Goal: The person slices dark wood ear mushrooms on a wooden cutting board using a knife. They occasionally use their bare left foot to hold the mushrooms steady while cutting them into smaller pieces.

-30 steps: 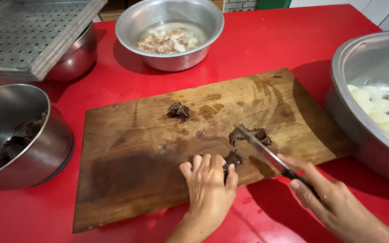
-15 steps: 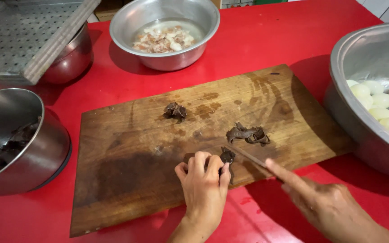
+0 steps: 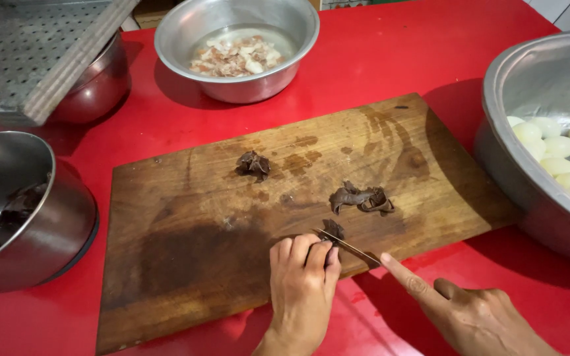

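Head view: the left hand (image 3: 303, 280) presses curled fingertips on a dark mushroom piece (image 3: 332, 230) near the front edge of the board (image 3: 186, 217), its grip closed down on that piece. The right hand (image 3: 470, 316) holds a knife (image 3: 348, 245), forefinger laid along the spine, grip closed round a handle that is mostly hidden; the blade rests at the piece, just beside the left fingertips.

By the look of it, the slicing is at an early stage: 1 sliced clump (image 3: 362, 198) lies mid-board, 1 uncut piece (image 3: 253, 164) sits further back, and more dark pieces wait in the left bowl (image 3: 41, 231).

The board's left half is bare, wet wood, with room to push cut pieces. The piece being cut is close to the front edge, over the red desk (image 3: 397, 59). At right, a big basin (image 3: 516, 171) of pale eggs almost touches the board's corner. A bowl of shredded meat (image 3: 232, 56) stands well behind.
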